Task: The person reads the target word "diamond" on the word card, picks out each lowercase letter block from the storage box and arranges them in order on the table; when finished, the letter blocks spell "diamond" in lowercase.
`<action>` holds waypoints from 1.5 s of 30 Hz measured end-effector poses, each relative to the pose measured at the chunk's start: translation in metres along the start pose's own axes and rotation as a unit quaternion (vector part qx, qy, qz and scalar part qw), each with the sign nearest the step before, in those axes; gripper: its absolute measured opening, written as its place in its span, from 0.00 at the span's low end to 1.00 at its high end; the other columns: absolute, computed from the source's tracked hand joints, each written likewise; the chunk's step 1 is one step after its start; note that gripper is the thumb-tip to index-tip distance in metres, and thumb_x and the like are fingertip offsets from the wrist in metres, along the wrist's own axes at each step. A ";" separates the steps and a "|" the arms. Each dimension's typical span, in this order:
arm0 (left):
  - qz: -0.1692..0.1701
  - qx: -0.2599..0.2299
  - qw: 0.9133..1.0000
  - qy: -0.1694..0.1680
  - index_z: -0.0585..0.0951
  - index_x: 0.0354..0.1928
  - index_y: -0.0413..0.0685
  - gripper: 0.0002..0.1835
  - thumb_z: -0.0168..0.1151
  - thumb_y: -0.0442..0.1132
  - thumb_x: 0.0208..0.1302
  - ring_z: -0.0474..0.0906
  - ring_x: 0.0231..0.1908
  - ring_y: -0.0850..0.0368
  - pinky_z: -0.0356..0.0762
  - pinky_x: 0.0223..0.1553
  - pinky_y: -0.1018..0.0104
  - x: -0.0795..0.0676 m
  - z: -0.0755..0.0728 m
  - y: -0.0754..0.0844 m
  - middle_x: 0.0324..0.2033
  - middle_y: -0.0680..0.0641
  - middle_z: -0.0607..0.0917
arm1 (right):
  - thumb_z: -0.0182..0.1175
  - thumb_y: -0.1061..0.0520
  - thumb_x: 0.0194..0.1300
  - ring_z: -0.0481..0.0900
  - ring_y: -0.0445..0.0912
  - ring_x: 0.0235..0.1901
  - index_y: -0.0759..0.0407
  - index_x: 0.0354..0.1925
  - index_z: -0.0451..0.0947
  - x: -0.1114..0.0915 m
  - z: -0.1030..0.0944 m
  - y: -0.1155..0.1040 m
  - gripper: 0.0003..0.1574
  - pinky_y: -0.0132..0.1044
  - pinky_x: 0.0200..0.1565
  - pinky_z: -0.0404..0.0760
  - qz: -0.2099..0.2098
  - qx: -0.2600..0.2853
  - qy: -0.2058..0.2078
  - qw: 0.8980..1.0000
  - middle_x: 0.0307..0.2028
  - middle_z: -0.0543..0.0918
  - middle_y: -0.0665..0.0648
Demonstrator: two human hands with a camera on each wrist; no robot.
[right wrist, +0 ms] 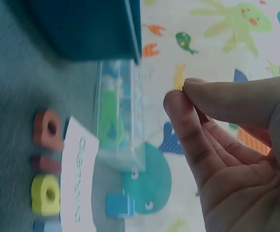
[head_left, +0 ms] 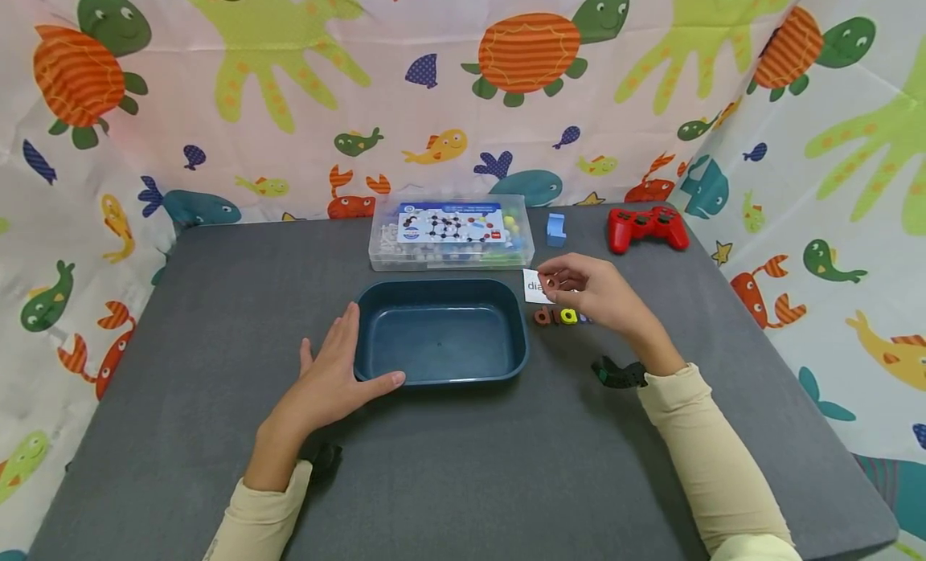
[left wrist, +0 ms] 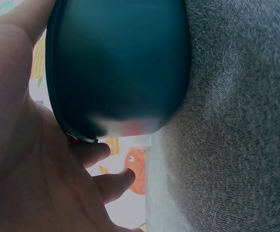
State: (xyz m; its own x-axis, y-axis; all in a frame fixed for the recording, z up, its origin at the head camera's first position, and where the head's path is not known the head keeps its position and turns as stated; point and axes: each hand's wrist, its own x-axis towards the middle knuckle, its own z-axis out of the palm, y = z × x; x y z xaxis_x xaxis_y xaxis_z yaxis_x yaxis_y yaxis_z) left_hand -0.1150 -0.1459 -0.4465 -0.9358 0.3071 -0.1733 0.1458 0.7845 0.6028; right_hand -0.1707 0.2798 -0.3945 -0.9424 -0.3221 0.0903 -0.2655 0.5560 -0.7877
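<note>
Your cream sleeves (head_left: 712,456) are reaching in from the near edge of the grey counter (head_left: 181,320). Your left hand (head_left: 329,380) is lying flat with straight, relaxed fingers against the left wall of the dark blue tray (head_left: 441,366), thumb touching its near rim; the left wrist view is showing the tray's side (left wrist: 116,63) pressed right against your palm (left wrist: 19,159). Your right hand (head_left: 589,292) is hovering just right of the tray, above the white word card (head_left: 534,286) and the row of foam letters (head_left: 563,316). In the right wrist view your thumb and forefinger (right wrist: 183,121) are pinching together; something small and dark may be sitting between them, but I cannot tell what. Behind the tray are sitting a clear plastic box (head_left: 450,231), a small blue block (head_left: 555,229) and a red game controller (head_left: 646,227).
</note>
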 end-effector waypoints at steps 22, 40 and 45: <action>0.003 -0.008 1.000 -0.009 0.32 0.86 0.44 0.73 0.68 0.76 0.62 0.33 0.83 0.33 0.18 0.70 0.22 0.000 0.000 -0.001 0.85 0.38 0.37 | 0.69 0.65 0.73 0.83 0.52 0.47 0.60 0.60 0.87 -0.047 -0.046 0.046 0.19 0.22 0.45 0.78 0.016 -0.115 0.036 0.993 0.50 0.84 0.58; 0.003 -0.007 1.000 -0.011 0.32 0.86 0.45 0.73 0.67 0.75 0.62 0.32 0.83 0.34 0.18 0.70 0.22 0.000 -0.003 0.000 0.86 0.39 0.36 | 0.67 0.66 0.74 0.82 0.54 0.45 0.66 0.55 0.86 -0.069 -0.067 0.073 0.13 0.24 0.43 0.75 0.026 -0.171 0.051 0.984 0.47 0.84 0.61; 0.004 -0.008 1.000 -0.014 0.32 0.86 0.44 0.72 0.67 0.75 0.63 0.32 0.83 0.34 0.19 0.70 0.22 -0.001 -0.004 0.001 0.85 0.38 0.36 | 0.67 0.64 0.74 0.83 0.56 0.47 0.65 0.53 0.85 -0.074 -0.071 0.078 0.11 0.22 0.44 0.74 0.050 -0.164 0.057 0.983 0.46 0.87 0.61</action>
State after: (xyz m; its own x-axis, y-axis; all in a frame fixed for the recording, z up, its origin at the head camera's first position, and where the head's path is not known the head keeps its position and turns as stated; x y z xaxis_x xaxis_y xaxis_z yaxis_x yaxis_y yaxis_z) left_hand -0.1150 -0.1474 -0.4426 -0.9253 0.3288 -0.1891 0.1484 0.7727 0.6172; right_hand -0.1356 0.4012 -0.4193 -0.9790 -0.1752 0.1045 -0.2036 0.8044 -0.5581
